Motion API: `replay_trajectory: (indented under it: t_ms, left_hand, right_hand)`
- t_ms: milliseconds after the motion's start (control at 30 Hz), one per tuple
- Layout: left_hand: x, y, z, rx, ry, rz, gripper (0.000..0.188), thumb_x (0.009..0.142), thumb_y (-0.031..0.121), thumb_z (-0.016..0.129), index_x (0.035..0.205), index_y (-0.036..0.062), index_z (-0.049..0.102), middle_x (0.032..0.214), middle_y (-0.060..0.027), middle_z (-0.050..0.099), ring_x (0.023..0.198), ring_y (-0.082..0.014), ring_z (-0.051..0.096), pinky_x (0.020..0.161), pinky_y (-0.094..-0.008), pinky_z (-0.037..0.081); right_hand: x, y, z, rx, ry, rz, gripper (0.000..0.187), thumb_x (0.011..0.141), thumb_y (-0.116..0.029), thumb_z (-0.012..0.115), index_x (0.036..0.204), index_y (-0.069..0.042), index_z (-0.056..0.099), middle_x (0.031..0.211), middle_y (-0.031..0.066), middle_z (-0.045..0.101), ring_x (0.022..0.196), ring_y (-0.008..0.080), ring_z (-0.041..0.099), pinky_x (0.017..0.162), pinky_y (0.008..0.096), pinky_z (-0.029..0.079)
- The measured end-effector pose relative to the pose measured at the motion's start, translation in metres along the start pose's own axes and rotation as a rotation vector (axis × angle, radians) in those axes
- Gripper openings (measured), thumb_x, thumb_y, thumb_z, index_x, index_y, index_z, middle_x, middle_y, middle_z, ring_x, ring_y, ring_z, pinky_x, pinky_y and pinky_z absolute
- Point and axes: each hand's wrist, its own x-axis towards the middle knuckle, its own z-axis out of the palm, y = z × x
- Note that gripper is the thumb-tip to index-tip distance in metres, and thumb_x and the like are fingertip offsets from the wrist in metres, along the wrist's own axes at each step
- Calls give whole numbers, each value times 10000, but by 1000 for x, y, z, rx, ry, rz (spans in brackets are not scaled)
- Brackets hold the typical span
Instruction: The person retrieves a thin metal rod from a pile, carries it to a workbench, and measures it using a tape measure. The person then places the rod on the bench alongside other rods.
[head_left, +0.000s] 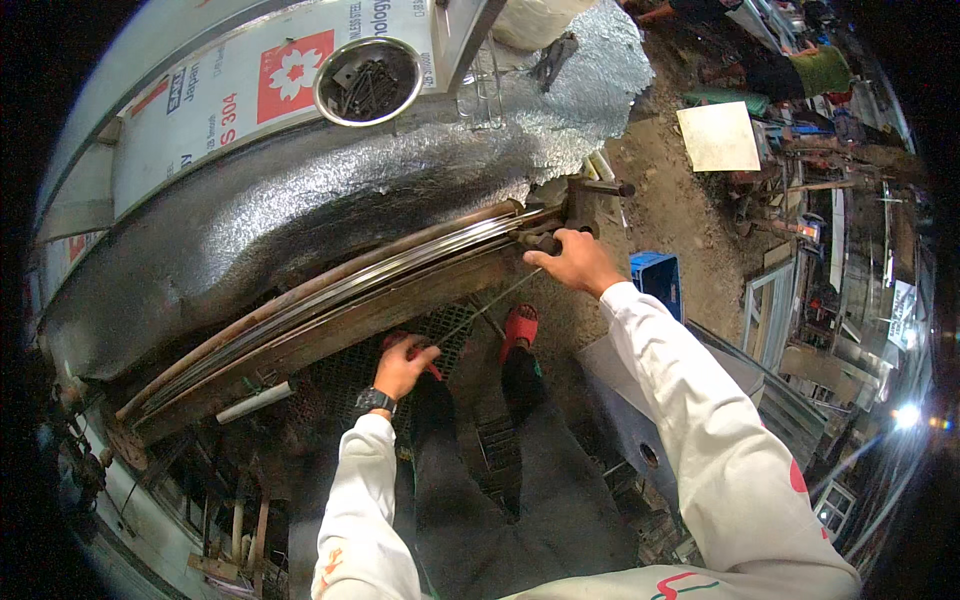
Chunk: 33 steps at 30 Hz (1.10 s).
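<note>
A thin, straight metal rod point(487, 308) slants between my two hands, its upper end at the right one. My left hand point(402, 366), with a black watch on its wrist, is closed round the lower end. My right hand point(577, 262) pinches the upper end beside a dark, rounded metal knob or bar end point(540, 241), which its fingers seem to touch. Left of that knob runs a long rusty metal bench edge point(330, 332), with several shiny metal strips point(390, 262) lying along it. Part of the rod is hidden in my fingers.
A steel bowl of dark nails or screws point(368, 82) stands on the printed sheet beyond the crumpled silvery covering point(290, 215). A blue crate point(655, 280) and a metal box point(640, 400) are at the right. Below are my red sandals point(518, 328). Another person point(800, 75) is far right.
</note>
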Motion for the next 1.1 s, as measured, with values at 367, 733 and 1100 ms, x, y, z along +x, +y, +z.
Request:
replay_trajectory:
  t_ms: [367,733,1100]
  left_hand:
    - [12,43,-2,211,214,71,238,948,269,679,1038,74,782,1068,-154,762,995,-377,716,864,-439,563]
    - [105,187,164,217,239,280,187,958,249,691,1030,91,760,1008,-135,751,919,-379,714,791,-452,565]
    - [54,272,241,431,300,150,322,994,222,682,1231,5,710,1263,-187,677,1167,-393,630,1002,-459,509]
  right_hand:
    - [-15,44,14,169,586,-455,406,852,-113,655,1257,-93,631,1147,166,672,1023,340,687,834,444,570]
    - [86,262,48,1798,283,346,653,1066,-515,541,1508,-60,391,1476,171,482,1196,309,621,959,430,509]
    - [209,391,32,2424,878,468,551,1118,-543,356,923,-111,639,852,83,754,640,170,620,500,312,467]
